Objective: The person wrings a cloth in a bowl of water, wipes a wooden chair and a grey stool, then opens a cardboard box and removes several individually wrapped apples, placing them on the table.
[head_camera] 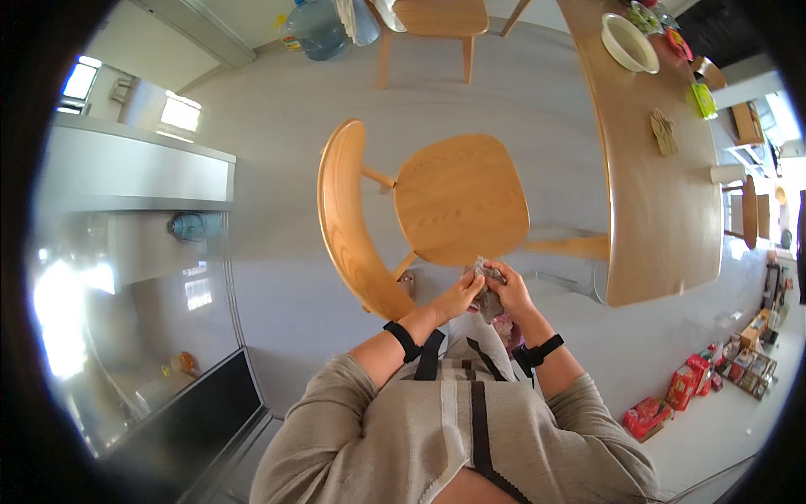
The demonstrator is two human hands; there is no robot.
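Note:
Both my hands meet in front of my body, near the front edge of a wooden chair's seat [463, 198]. My left hand [463, 295] and my right hand [509, 290] grip a crumpled greyish-brown cloth [490, 305] between them. Part of the cloth hangs below my fingers, and a small tip sticks up above them. The chair's curved backrest [343, 214] stands to the left of the seat. Below the cloth a pinkish item [504, 327] shows partly; what it is I cannot tell.
A long wooden table [661, 220] stands on the right, bearing a cream basin [630, 43], a pair of gloves [664, 132] and a green packet [704, 101]. Another chair [441, 16] and a large water bottle [317, 31] are at the top. Red bags [686, 381] lie at lower right.

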